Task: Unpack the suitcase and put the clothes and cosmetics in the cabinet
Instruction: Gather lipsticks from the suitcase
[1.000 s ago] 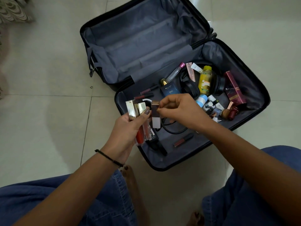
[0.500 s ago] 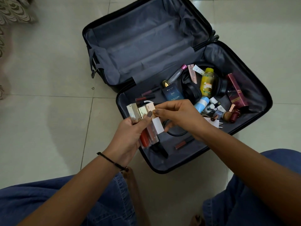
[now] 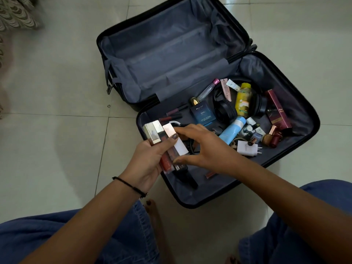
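Note:
A black suitcase (image 3: pixel 312 119) lies open on the tiled floor, its far half bare grey lining. My left hand (image 3: pixel 146 162) is shut on a bundle of lip gloss tubes (image 3: pixel 162 138) with gold and rose caps, held over the near-left corner. My right hand (image 3: pixel 200 147) hovers just right of the bundle with fingers spread, fingertips at the white-and-rose tube (image 3: pixel 176 141). Cosmetics lie in the near half: a blue perfume box (image 3: pixel 202 114), a yellow bottle (image 3: pixel 243 100), a light-blue tube (image 3: pixel 231 131), a maroon box (image 3: pixel 278 111).
Black headphones (image 3: pixel 226 111) and a white charger plug (image 3: pixel 246 148) lie among the cosmetics. Small nail polish bottles (image 3: pixel 271 138) sit near the right wall. My denim-clad knees (image 3: pixel 114 237) frame the bottom of the view. A patterned fabric (image 3: pixel 13 14) shows at top left.
My right hand has set the white-and-rose tube into the bundle in my left hand and spread its fingers. The view has shifted slightly.

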